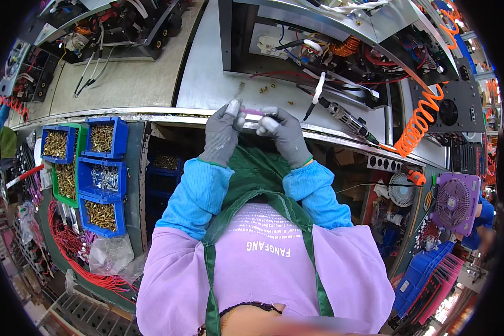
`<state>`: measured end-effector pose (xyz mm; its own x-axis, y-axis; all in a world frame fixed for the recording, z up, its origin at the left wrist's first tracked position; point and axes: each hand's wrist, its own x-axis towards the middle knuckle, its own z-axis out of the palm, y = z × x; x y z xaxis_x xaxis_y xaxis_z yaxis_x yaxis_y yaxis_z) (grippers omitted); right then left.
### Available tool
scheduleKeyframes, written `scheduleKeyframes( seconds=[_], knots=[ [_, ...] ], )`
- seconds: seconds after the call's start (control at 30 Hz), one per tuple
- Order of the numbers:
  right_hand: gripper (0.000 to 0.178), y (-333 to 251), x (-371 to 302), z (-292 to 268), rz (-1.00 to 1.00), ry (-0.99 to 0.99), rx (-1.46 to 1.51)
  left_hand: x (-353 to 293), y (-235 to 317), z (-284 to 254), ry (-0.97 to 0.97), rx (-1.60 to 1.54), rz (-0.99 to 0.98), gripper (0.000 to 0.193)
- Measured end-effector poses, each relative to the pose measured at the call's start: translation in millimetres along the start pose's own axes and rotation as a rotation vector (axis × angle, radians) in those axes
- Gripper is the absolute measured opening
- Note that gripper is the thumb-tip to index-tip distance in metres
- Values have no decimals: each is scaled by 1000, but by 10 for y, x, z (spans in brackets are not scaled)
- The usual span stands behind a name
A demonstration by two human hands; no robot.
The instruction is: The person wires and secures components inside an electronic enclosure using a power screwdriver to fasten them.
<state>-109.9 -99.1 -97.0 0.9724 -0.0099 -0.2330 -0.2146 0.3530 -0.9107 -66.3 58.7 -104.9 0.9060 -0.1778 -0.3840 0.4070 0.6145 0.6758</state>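
In grey gloves with whitish fingertips, my left hand (pixel 224 131) and my right hand (pixel 287 137) meet at the bench's front edge, fingers closed in a pinch. A small purple piece (pixel 253 111) spans the gap between their fingertips; its exact kind is too small to make out. Beyond them stands an open metal machine housing (pixel 229 39) with wires and copper coils inside. A thin red wire (pixel 274 73) curves out of it toward my hands. Several small brass screws (pixel 265 89) lie on the metal bench top. To the right of my hands rests a power screwdriver (pixel 350 120).
Blue bins (pixel 121 140) and a green tray (pixel 61 193) of screws stand at the left, above red wires (pixel 67 252). An orange coiled hose (pixel 414 131) hangs at the right. Another housing (pixel 145 50) is at the far left. A purple fan (pixel 456 203) stands right.
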Motion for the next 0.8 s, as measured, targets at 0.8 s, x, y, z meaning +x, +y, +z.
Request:
scheduleKeyframes(
  seconds=[0.8],
  knots=[
    [19, -12, 137, -104, -147, -187, -1001, 75, 557, -165, -890, 2039, 679, 24]
  ],
)
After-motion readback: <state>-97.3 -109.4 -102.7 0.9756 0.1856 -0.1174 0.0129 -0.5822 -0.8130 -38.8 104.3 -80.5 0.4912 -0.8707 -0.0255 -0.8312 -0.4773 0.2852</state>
